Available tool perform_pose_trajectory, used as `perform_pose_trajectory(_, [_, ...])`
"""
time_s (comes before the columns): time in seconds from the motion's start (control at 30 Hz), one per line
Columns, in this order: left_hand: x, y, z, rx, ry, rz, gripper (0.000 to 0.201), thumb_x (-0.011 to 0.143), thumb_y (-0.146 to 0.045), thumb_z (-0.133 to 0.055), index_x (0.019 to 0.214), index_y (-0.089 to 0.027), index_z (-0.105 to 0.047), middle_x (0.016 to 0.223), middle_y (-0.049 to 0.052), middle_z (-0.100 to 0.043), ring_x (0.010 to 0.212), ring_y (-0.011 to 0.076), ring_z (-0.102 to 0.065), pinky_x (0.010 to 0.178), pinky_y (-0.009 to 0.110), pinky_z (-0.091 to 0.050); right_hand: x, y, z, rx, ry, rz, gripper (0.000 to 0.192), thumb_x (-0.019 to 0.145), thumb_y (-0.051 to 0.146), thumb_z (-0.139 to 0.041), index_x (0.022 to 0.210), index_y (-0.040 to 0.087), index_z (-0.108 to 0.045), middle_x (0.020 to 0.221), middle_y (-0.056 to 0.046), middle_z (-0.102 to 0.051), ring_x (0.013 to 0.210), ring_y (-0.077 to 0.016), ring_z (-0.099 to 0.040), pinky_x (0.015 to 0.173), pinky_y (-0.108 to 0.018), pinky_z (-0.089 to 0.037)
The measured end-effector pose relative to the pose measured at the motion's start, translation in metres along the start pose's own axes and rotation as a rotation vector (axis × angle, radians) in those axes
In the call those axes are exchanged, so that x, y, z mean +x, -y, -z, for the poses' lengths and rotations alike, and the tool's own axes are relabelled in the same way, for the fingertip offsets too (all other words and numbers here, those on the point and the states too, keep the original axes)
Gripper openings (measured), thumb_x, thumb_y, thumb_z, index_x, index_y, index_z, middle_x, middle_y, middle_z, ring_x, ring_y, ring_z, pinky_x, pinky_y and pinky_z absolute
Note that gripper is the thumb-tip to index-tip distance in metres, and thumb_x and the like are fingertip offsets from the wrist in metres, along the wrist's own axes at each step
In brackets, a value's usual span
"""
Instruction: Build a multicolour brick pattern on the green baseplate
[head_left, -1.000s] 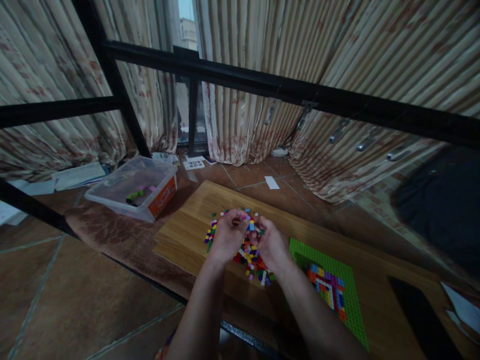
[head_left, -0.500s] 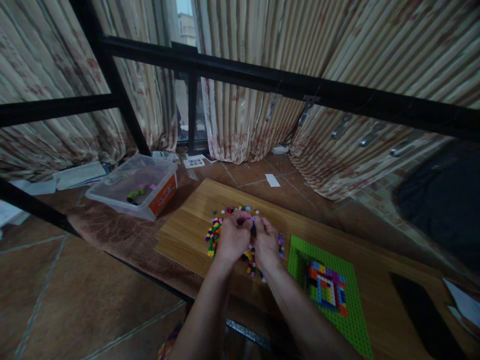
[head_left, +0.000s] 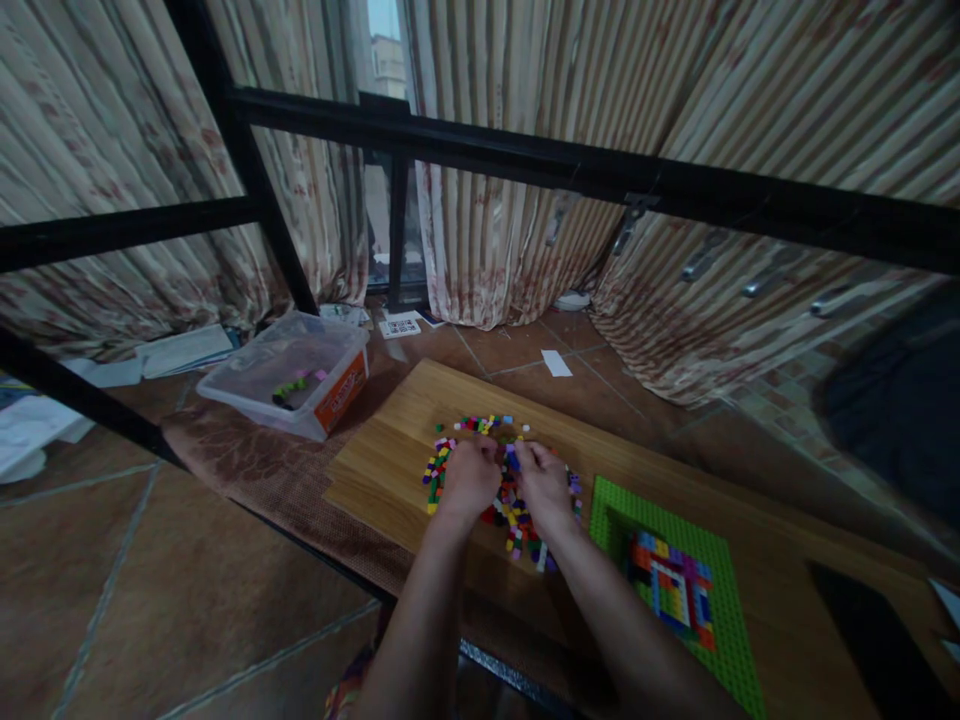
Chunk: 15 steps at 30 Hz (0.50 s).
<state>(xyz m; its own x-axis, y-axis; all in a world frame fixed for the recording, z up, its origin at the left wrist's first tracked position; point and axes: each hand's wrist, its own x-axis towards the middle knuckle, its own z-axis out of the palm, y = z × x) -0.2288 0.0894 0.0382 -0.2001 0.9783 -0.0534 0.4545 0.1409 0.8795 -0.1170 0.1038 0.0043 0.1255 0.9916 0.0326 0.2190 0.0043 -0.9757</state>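
Small toy bricks (head_left: 516, 538) in many colours lie loosely on the wooden board, below and around both hands. My left hand (head_left: 472, 480) is over the left part of the pile, its fingers curled; whatever they may hold is hidden. A blue-purple toy brick (head_left: 512, 456) is pinched at the fingertips of my right hand (head_left: 544, 485), a short gap from the left. To the right, a green baseplate (head_left: 611, 502) carries a low rectangular build of coloured bricks (head_left: 706, 605).
A clear plastic box (head_left: 247, 400) with an orange label and a few pieces inside stands on the brown cloth (head_left: 300, 480) at left. The wooden board (head_left: 405, 420) extends rightward to a dark flat object (head_left: 862, 630). Black metal bars (head_left: 525, 155) cross in front of the curtains.
My hands have moved apart from being close together over the pile, exposing more bricks between them. The whole view has shifted slightly, with things appearing farther right.
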Motion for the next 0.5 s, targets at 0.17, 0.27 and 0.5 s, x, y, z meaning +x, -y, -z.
perform_pose_trajectory(0.17, [-0.004,-0.006,0.003,-0.076,-0.009,-0.041,0.026,0.084,-0.02,-0.047,0.061,-0.019,-0.06,0.058,0.002,-0.058,0.059,0.0159,-0.053,0.063,0.026,-0.037,0.002,0.0,0.004,-0.181,0.001,0.127,0.042,0.082,0.056,-0.049,0.067,0.02,-0.061,0.053,0.003,-0.053,0.056,-0.0148,-0.046,0.056,-0.027,-0.032])
perform_pose_trajectory(0.27, [-0.009,-0.011,0.0,-0.133,-0.071,-0.023,0.032,0.087,-0.036,-0.05,0.059,-0.02,-0.056,0.056,0.003,-0.056,0.059,0.018,-0.054,0.064,0.027,-0.037,-0.003,0.006,0.004,-0.208,0.003,0.173,0.041,0.085,0.054,-0.047,0.069,0.02,-0.062,0.057,0.001,-0.058,0.058,-0.0158,-0.05,0.059,-0.027,-0.034])
perform_pose_trajectory(0.5, [-0.021,-0.029,-0.017,-0.231,-0.065,0.036,0.036,0.093,-0.034,-0.036,0.066,-0.02,-0.054,0.067,0.007,-0.063,0.065,0.0186,-0.057,0.062,0.027,-0.037,-0.014,0.018,0.004,-0.184,-0.028,0.197,0.038,0.087,0.051,-0.046,0.075,0.019,-0.062,0.064,0.0,-0.061,0.062,-0.0158,-0.053,0.061,-0.027,-0.038])
